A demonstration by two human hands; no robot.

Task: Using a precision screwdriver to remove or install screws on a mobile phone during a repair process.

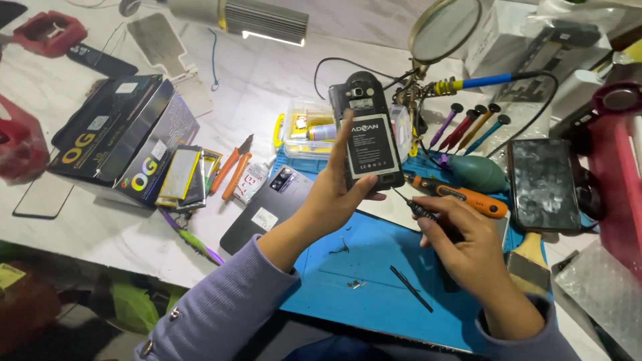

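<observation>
1. The left hand [334, 194] holds a black mobile phone with its back cover off and its dark rectangular battery showing [368, 137], raised upright above the far edge of the blue rubber work mat [374, 281]. The fingers are curled behind the body and the thumb lies along its left side, so the hand is closed round it.

2. The right hand [461, 247] is closed on a thin black-handled precision tool [421, 210], pinched between thumb and fingers. Its fine tip points up toward the lower right corner of the phone, very near it. I cannot tell whether it touches.

3. To do this step well, I judge the phone should be kept steady and tilted toward the light, with the thumb clear of the battery edge.

4. The tip should go in at a shallow angle and with light pressure. A slip could scratch the housing or nick the battery.

5. Resting the right wrist on the mat would likely give finer control.

6. Just behind the right hand, on the mat's far right part, lie an orange-handled screwdriver [461, 197] and a teal rubber air blower [478, 172].

7. A grey smartphone lying face down [267, 207] sits at the mat's left edge.

8. A short black strip [411, 289] lies on the mat near its near edge, well apart from both hands.
</observation>
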